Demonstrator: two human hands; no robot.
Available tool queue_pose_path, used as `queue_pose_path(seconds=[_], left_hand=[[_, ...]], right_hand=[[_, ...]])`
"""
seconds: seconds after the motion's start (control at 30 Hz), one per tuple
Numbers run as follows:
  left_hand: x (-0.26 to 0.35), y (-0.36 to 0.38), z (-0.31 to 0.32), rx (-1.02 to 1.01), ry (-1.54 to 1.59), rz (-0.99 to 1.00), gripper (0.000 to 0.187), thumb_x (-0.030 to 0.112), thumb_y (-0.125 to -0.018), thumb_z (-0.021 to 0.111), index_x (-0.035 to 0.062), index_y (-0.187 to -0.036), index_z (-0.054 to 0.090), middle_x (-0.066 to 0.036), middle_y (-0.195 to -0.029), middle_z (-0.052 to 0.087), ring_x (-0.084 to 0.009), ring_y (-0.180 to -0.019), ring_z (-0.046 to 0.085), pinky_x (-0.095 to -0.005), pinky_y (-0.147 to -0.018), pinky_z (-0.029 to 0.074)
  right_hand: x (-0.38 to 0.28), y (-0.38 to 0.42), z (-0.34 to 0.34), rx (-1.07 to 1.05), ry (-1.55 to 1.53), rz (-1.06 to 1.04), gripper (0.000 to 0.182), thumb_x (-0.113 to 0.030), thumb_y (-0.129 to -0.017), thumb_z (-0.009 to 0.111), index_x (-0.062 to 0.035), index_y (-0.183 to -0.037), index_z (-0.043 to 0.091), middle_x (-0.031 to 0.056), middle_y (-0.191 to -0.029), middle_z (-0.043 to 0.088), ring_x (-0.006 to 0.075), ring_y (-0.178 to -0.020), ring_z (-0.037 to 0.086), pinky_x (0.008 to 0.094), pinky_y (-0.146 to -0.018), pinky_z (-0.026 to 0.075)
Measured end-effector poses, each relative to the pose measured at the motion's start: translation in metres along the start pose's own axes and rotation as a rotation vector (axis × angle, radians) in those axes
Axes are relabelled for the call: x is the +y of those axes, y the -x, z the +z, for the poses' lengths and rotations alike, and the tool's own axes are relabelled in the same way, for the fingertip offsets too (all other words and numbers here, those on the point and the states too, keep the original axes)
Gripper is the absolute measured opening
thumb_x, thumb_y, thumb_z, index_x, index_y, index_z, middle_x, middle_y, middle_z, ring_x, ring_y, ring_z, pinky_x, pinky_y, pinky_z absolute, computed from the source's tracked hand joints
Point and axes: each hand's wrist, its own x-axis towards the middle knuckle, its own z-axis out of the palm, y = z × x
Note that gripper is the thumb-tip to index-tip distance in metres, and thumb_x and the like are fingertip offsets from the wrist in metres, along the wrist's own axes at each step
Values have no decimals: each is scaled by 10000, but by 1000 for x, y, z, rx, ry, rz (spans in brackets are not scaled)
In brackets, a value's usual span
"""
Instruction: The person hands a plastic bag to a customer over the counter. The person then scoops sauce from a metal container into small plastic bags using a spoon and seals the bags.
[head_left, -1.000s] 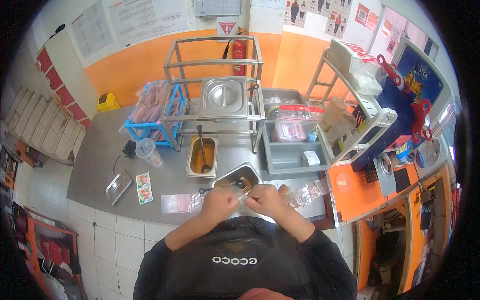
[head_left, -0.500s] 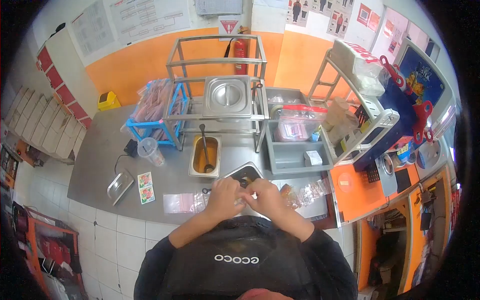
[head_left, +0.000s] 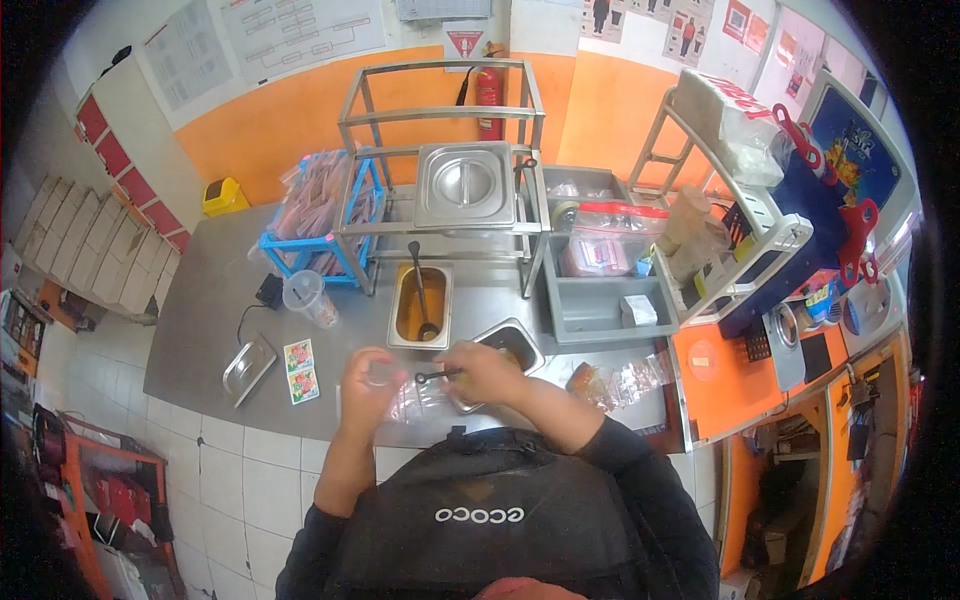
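Note:
My left hand [head_left: 366, 388] is raised over the front edge of the table, its fingers closed on a small clear plastic bag [head_left: 380, 374]. My right hand [head_left: 488, 374] is closed round a dark-handled spoon [head_left: 432, 377], whose ringed end sticks out to the left. Its bowl is hidden. Under and behind that hand sits a steel container [head_left: 532, 352] with dark contents. Another steel container [head_left: 447, 312] holds an orange-brown substance and a dark ladle [head_left: 417, 285]. Flat clear bags [head_left: 418, 402] lie between my hands.
Behind the containers stands a steel rack [head_left: 531, 205] with a lidded pan [head_left: 465, 185]. To the left are a blue basket [head_left: 300, 243], a clear cup [head_left: 311, 298], a steel lid [head_left: 248, 370] and printed packets [head_left: 300, 372]. Grey trays [head_left: 612, 310] and filled bags [head_left: 600, 385] are at right.
My hands were together over the steel container; now they are apart. The left has moved left with a small bag, and the right has taken hold of the spoon.

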Motion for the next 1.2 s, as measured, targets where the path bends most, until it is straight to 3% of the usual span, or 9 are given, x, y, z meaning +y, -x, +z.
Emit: queue_pose_path(seconds=[0.07,0.2,0.3,0.4,0.53,0.7,1.0,1.1,1.2], left_hand=[[0,5,-5,121,223,-244,239,115,-702,731,48,-860,564,-33,-893,568,-145,-847,521,-290,-751,417],[-35,21,0,250,467,-544,225,128,-760,708,50,-931,584,-8,-856,569,-105,-833,526,-268,-758,420],[-77,37,26,48,311,-732,228,138,-796,674,43,-978,576,-14,-835,577,-116,-816,543,-262,-755,426],[-76,40,55,-192,631,-822,205,146,-809,654,37,-962,572,-14,-832,575,-116,-805,538,-258,-754,427],[-80,43,77,-217,540,-680,149,90,-821,612,39,-955,570,-10,-825,579,-113,-776,536,-261,-768,424],[-84,50,87,-338,282,-575,88,73,-830,592,59,-897,537,2,-810,551,-100,-786,514,-255,-746,412],[-60,22,71,-425,242,-533,102,16,-820,557,76,-850,480,31,-785,487,-81,-773,481,-233,-718,406],[-73,20,71,-432,459,-608,128,22,-818,568,95,-877,480,41,-824,469,-79,-810,456,-233,-760,381],[-79,18,71,-461,416,-588,132,6,-819,555,96,-878,480,43,-819,458,-79,-811,453,-230,-764,379]], right_hand=[[2,-3,17,-112,121,-41,354,-167,-720,681,-61,-1048,599,144,-936,546,326,-945,540,390,-818,446],[21,-7,26,-113,199,-20,258,-188,-790,603,-63,-1016,595,152,-926,561,338,-891,561,401,-789,461],[17,9,-13,142,136,178,176,-175,-828,559,-40,-933,599,161,-896,589,335,-823,585,401,-750,471],[16,41,-50,215,-92,340,166,-160,-845,551,-20,-925,588,168,-860,609,335,-781,597,397,-737,474],[17,86,-51,306,-82,318,182,-154,-862,539,-12,-968,581,170,-870,607,335,-813,592,391,-755,469],[25,112,-43,177,21,260,201,-141,-876,509,-26,-1018,593,162,-951,608,312,-919,577,372,-807,460],[31,107,-37,153,-124,-21,201,-91,-843,551,-50,-1029,617,110,-1050,623,287,-963,583,362,-847,462],[35,104,-34,-7,-224,23,199,-96,-841,555,-49,-1023,621,114,-1045,624,289,-957,584,365,-842,463],[33,95,-34,92,-209,-104,197,-91,-841,553,-44,-1019,622,120,-1009,628,296,-943,585,368,-831,464]])
